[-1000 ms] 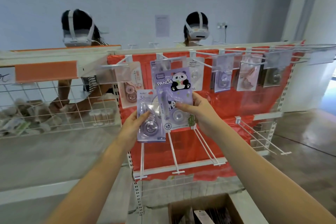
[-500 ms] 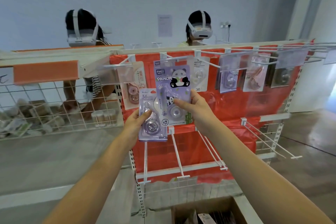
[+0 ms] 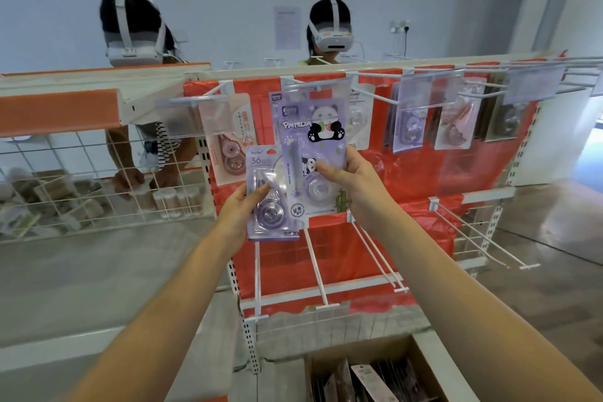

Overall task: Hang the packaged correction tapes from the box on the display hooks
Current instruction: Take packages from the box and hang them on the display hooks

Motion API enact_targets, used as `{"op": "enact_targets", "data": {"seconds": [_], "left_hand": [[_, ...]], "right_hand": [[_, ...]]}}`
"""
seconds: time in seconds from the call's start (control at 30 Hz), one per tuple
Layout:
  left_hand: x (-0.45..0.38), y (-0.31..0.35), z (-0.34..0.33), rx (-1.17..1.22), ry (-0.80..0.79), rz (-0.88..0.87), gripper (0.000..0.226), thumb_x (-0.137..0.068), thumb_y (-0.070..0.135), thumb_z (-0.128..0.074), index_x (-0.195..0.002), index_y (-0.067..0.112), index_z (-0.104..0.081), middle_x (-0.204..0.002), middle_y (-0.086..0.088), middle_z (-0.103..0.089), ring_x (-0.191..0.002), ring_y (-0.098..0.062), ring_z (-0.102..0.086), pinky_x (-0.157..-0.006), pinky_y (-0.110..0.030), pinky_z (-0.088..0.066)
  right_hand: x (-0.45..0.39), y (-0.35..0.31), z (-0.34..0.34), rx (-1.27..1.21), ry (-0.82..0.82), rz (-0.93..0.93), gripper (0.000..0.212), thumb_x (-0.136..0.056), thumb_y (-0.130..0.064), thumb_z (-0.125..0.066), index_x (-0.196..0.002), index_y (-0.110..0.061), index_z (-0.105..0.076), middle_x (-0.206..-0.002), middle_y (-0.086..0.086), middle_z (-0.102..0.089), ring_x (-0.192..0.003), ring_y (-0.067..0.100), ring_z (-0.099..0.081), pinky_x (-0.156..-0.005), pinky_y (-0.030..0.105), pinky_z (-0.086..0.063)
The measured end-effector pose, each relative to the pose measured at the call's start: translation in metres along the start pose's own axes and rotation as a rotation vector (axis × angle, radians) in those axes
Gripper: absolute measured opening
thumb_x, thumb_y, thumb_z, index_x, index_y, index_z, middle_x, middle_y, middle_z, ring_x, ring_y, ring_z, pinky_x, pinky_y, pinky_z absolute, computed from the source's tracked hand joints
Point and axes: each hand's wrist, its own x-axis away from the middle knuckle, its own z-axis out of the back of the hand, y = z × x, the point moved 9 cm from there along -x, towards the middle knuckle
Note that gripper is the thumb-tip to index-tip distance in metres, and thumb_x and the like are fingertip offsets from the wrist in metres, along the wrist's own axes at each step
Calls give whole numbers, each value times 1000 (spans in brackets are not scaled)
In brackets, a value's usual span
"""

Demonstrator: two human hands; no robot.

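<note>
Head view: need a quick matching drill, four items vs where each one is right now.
Items
1. panda package
2. "36" package
3. cardboard box
4. pink correction tape package

Places
A. hanging on a top-row hook, left of the panda package
B. on the floor at the bottom of the frame, packages inside
C. pinched by the right hand, its top up at a top-row hook
D. gripped by the left hand, lower than the panda package

Pairs: 1-C, 2-D, 3-B, 4-A
</note>
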Motion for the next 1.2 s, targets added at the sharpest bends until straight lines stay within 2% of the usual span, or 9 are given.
{"op": "enact_targets", "data": {"seconds": [0.17, 0.4, 0.53, 0.63, 0.8, 0.9, 0.97, 1.07, 1.2], "left_hand": [[-2, -5, 1, -22, 10, 4, 18, -86, 18, -63, -104, 19, -61, -97, -3, -69, -88, -18, -66, -87, -37, -52], [-1, -31, 17, -57, 34, 90, 29, -82, 20, -66, -110, 13, -61, -97, -8, -70, -90, -28, -66, -90, -47, -51], [4, -49, 26, -85, 28, 124, 28, -82, 18, -67, -109, 14, -63, -86, -2, -74, -77, -21, -70, -74, -38, -56], [9, -61, 28, -76, 3, 169, 25, -84, 18, -65, -108, 14, -62, -91, -5, -74, -77, -20, -71, -66, -33, -56], [13, -74, 33, -45, -3, 211, 38, -74, 24, -68, -111, 13, -62, -102, -11, -72, -90, -29, -69, -81, -42, -55], [12, -79, 36, -51, -7, 223, 32, -79, 21, -66, -110, 15, -63, -101, -10, -73, -89, -27, -69, -79, -40, -55], [10, -80, 36, -59, -3, 227, 33, -78, 20, -67, -111, 15, -63, -102, -10, -72, -88, -27, -69, -78, -39, -56], [8, -81, 36, -77, 9, 234, 41, -74, 23, -69, -113, 15, -62, -105, -11, -71, -95, -30, -68, -85, -43, -53], [3, -84, 36, -86, 27, 248, 30, -78, 25, -70, -107, 20, -63, -104, -9, -72, -96, -30, -68, -90, -47, -52]], "right_hand": [[-13, 15, 5, 57, 39, -66, 25, -86, -7, -64, -105, -23, -61, -102, -4, -70, -97, 12, -66, -92, 27, -49], [-53, 39, 17, 102, 153, -208, 9, -84, -17, -69, -86, -21, -62, -93, -5, -69, -92, 10, -63, -85, 24, -46], [-82, 55, 19, 119, 158, -263, 19, -85, -22, -69, -101, -14, -66, -109, 2, -68, -103, 16, -60, -92, 30, -44], [-104, 63, 21, 137, 183, -277, 34, -85, -25, -68, -112, -7, -64, -112, 4, -65, -107, 17, -57, -99, 36, -39], [-138, 80, 29, 223, 211, -302, 23, -81, -24, -73, -96, -8, -68, -97, 7, -67, -97, 25, -63, -97, 44, -49], [-149, 84, 30, 177, 248, -330, 22, -67, -31, -79, -75, -15, -66, -92, 15, -71, -88, 26, -65, -90, 45, -49], [-151, 77, 23, 172, 238, -323, 19, -78, -30, -73, -73, -15, -62, -83, 8, -69, -77, 17, -62, -91, 43, -46], [-151, 71, 19, 221, 199, -325, 16, -87, -32, -65, -91, -17, -63, -96, 0, -67, -95, 17, -62, -102, 43, -40], [-131, 87, 27, 335, 154, -456, 67, -81, -40, -70, -132, -2, -50, -138, 11, -50, -127, 28, -46, -99, 40, -39]]}}
